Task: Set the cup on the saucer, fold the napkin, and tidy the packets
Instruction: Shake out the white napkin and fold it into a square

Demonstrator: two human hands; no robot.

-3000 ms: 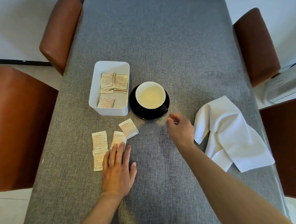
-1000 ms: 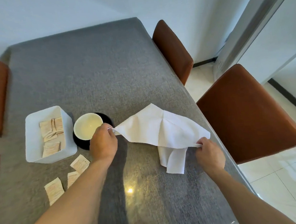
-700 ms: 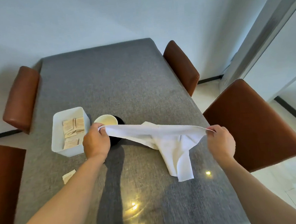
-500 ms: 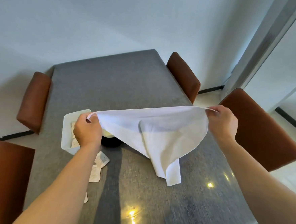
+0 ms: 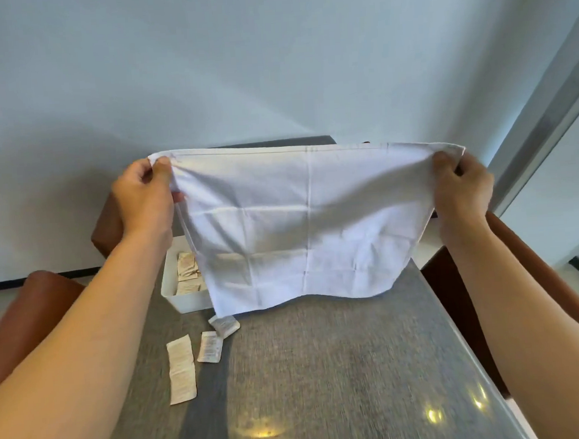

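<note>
A white napkin point(image 5: 302, 225) hangs spread flat in the air above the table, with crease lines across it. My left hand point(image 5: 142, 198) pinches its upper left corner and my right hand point(image 5: 460, 183) pinches its upper right corner. The napkin hides the cup and saucer behind it. Left of the napkin, a white bin point(image 5: 184, 300) holds several packets point(image 5: 186, 266). Three loose packets point(image 5: 181, 367) lie on the table in front of the bin.
The grey table point(image 5: 326, 371) reaches toward a pale wall. Brown chairs stand at the left point(image 5: 31, 313), behind my left hand point(image 5: 105, 228) and at the right point(image 5: 539, 280). The table's right edge runs close under my right forearm.
Both hands have lifted the napkin higher and pulled it taut, so it now hangs fully spread. The view has tilted up, and the cup and saucer have gone out of sight behind the cloth.
</note>
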